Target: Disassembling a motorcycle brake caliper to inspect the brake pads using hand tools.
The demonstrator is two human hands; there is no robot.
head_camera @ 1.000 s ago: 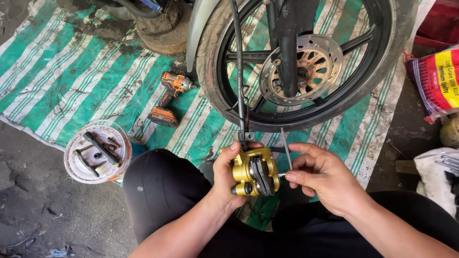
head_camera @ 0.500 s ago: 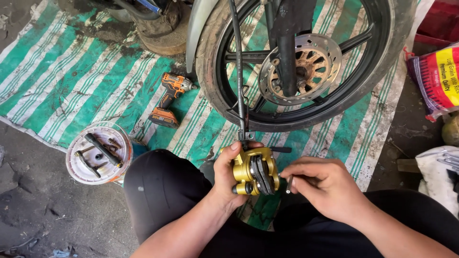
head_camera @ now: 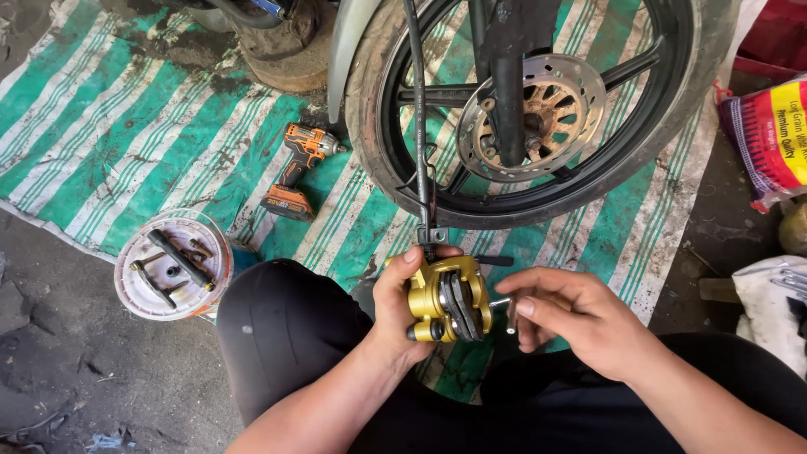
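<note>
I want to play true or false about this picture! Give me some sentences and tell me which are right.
1. The left hand holds a gold metal brake caliper. True.
2. The orange cordless drill stands on the black wheel. False: it lies on the green striped mat.
3. The round white tub holds dark tools. True.
4. The right hand grips the drill. False: its fingers pinch a small metal tool beside the caliper.

A printed sack [head_camera: 769, 139] lies on the ground at the right edge of the view, just past the right edge of the striped green-and-white tarp [head_camera: 109, 126]. It is bulging and pillow-shaped, red and yellow with a pale striped border, and cut off by the frame.
</note>
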